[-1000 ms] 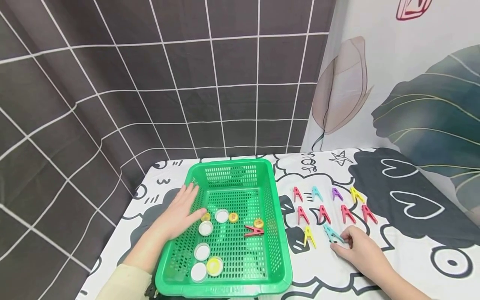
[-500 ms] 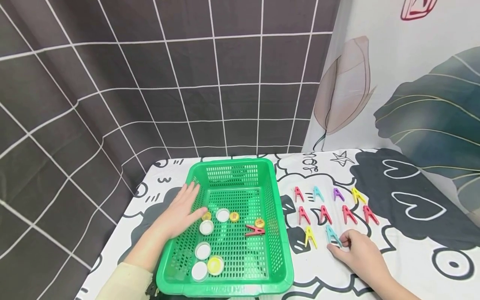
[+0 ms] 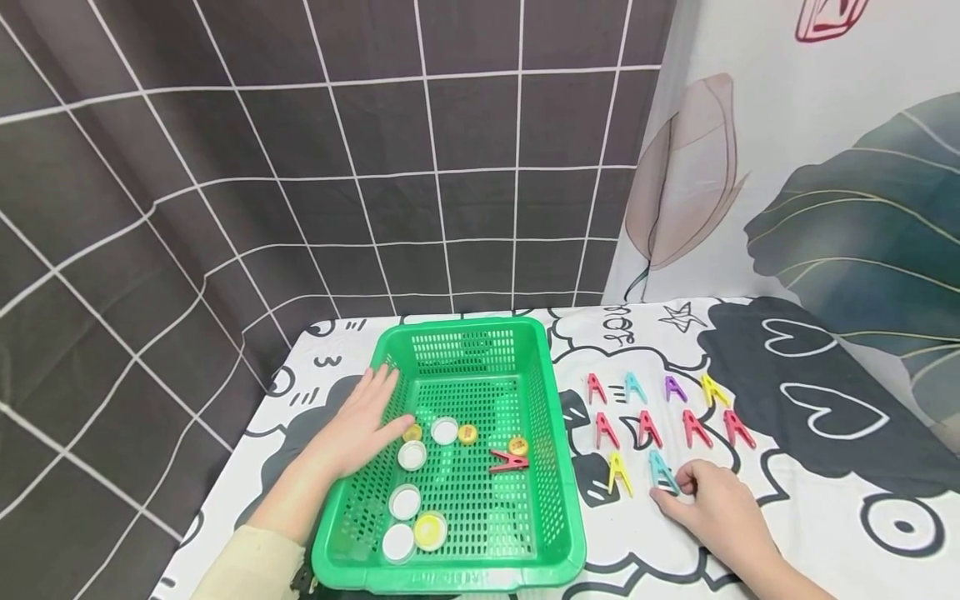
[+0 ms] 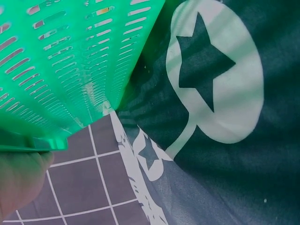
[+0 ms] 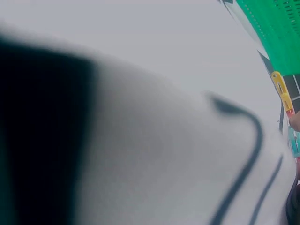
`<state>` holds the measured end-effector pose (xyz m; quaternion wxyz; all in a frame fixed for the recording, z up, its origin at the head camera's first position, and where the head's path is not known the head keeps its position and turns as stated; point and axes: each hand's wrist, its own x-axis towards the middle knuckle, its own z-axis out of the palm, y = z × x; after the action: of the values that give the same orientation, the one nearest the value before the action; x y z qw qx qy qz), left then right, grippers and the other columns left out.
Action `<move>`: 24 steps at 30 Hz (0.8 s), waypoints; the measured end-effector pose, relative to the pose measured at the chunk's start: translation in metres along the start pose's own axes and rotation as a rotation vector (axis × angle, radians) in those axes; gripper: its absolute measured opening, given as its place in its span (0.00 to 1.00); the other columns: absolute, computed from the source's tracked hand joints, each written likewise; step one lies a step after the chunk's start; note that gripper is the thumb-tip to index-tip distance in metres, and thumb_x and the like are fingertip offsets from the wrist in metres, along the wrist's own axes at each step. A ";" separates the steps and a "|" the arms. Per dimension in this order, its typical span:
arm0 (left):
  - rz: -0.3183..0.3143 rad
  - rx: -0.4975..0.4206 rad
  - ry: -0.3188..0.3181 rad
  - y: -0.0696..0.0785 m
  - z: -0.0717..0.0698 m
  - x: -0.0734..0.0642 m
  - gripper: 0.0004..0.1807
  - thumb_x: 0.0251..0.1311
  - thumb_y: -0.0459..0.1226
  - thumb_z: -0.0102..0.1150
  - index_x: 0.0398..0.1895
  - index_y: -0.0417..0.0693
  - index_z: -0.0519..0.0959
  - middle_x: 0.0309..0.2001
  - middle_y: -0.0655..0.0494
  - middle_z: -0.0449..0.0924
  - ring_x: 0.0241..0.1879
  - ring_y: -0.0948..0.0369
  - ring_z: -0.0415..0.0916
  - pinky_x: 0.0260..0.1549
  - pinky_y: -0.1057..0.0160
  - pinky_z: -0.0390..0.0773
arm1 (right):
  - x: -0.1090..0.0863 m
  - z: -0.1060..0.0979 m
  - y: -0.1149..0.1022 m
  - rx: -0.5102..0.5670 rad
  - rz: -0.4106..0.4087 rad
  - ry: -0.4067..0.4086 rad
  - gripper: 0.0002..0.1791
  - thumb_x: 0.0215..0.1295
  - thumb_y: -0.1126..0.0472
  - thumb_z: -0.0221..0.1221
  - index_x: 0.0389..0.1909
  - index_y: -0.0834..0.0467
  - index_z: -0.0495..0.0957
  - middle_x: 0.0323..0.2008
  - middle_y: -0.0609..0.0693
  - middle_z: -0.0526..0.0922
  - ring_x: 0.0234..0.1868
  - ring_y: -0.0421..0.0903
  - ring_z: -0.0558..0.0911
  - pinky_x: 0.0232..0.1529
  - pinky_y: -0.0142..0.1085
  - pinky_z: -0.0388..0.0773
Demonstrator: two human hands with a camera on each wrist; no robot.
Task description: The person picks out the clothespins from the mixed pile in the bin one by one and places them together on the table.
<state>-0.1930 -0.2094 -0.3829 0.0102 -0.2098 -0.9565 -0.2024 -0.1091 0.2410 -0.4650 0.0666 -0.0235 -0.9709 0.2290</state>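
Note:
My left hand (image 3: 352,437) rests with straight fingers on the left rim of the green plastic basket (image 3: 450,580). In the left wrist view part of that hand (image 4: 21,180) shows under the basket's rim. Right of the basket, my right hand (image 3: 716,508) pinches the lower ends of a light blue clothespin (image 3: 660,469) between thumb and fingers on the tablecloth. It stands in line with a yellow clothespin (image 3: 617,475) to its left. The right wrist view catches only a fingertip (image 5: 295,122) and the light blue clothespin (image 5: 293,140) at its right edge.
Beyond my right hand lie two rows of clothespins, including a purple clothespin (image 3: 674,387) and a red clothespin (image 3: 696,428). Inside the basket are several white and yellow caps, such as a white cap (image 3: 405,502), plus a red clothespin (image 3: 509,461). A dark gridded curtain (image 3: 480,208) hangs behind.
The light blue clothespin has turned from slanted to nearly upright in line with the others, my right hand shifting slightly left and nearer. My left hand stays on the rim.

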 end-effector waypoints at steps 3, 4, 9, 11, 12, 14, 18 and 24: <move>0.004 -0.002 0.000 0.000 0.000 0.000 0.44 0.65 0.59 0.42 0.73 0.38 0.48 0.73 0.40 0.40 0.71 0.44 0.31 0.66 0.42 0.42 | 0.004 -0.006 -0.003 0.039 0.004 0.012 0.23 0.48 0.46 0.69 0.26 0.61 0.73 0.20 0.47 0.70 0.21 0.43 0.66 0.23 0.36 0.64; 0.006 0.000 0.000 0.000 0.000 0.000 0.44 0.65 0.59 0.42 0.73 0.38 0.48 0.73 0.40 0.40 0.71 0.43 0.32 0.66 0.42 0.42 | 0.006 -0.010 -0.005 0.053 0.001 0.022 0.23 0.48 0.46 0.69 0.27 0.61 0.73 0.21 0.47 0.71 0.22 0.43 0.67 0.24 0.36 0.65; 0.006 0.012 0.003 0.000 0.000 0.000 0.44 0.65 0.59 0.42 0.73 0.38 0.48 0.73 0.40 0.40 0.71 0.43 0.33 0.66 0.42 0.42 | 0.023 -0.029 -0.018 0.113 -0.063 0.060 0.24 0.52 0.47 0.67 0.32 0.65 0.74 0.25 0.50 0.73 0.26 0.44 0.69 0.26 0.37 0.68; 0.005 0.014 0.002 0.000 0.000 0.000 0.44 0.65 0.60 0.42 0.73 0.38 0.48 0.73 0.40 0.41 0.71 0.43 0.32 0.66 0.42 0.42 | 0.031 -0.035 -0.026 0.140 -0.087 0.060 0.25 0.53 0.48 0.67 0.35 0.66 0.74 0.28 0.52 0.75 0.28 0.45 0.70 0.28 0.37 0.68; 0.004 0.015 0.001 0.001 0.000 0.000 0.44 0.65 0.60 0.42 0.73 0.38 0.48 0.73 0.40 0.41 0.71 0.43 0.32 0.66 0.42 0.42 | 0.034 -0.038 -0.030 0.149 -0.096 0.059 0.24 0.54 0.48 0.66 0.36 0.66 0.75 0.29 0.52 0.75 0.29 0.46 0.70 0.28 0.37 0.69; 0.003 0.011 -0.001 0.001 0.000 -0.001 0.44 0.65 0.59 0.42 0.72 0.37 0.48 0.73 0.39 0.41 0.71 0.43 0.32 0.66 0.42 0.42 | 0.041 -0.042 -0.039 0.169 -0.109 0.059 0.24 0.55 0.49 0.66 0.39 0.66 0.74 0.31 0.53 0.77 0.30 0.46 0.71 0.29 0.37 0.69; -0.001 0.005 -0.003 0.003 -0.001 -0.002 0.44 0.65 0.59 0.42 0.72 0.37 0.48 0.73 0.39 0.41 0.71 0.43 0.32 0.66 0.42 0.42 | 0.051 -0.048 -0.062 0.201 -0.159 0.049 0.25 0.55 0.51 0.66 0.43 0.67 0.74 0.33 0.53 0.78 0.33 0.47 0.73 0.31 0.38 0.72; 0.002 0.011 -0.001 0.003 -0.001 -0.001 0.43 0.65 0.58 0.43 0.72 0.37 0.48 0.73 0.39 0.41 0.71 0.43 0.32 0.66 0.42 0.42 | 0.060 -0.047 -0.095 0.294 -0.270 -0.003 0.24 0.55 0.54 0.66 0.46 0.67 0.74 0.35 0.51 0.78 0.36 0.45 0.75 0.32 0.36 0.75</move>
<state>-0.1906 -0.2077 -0.3807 0.0111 -0.2107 -0.9574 -0.1970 -0.1637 0.1810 -0.3734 0.0981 0.1171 -0.9214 0.3574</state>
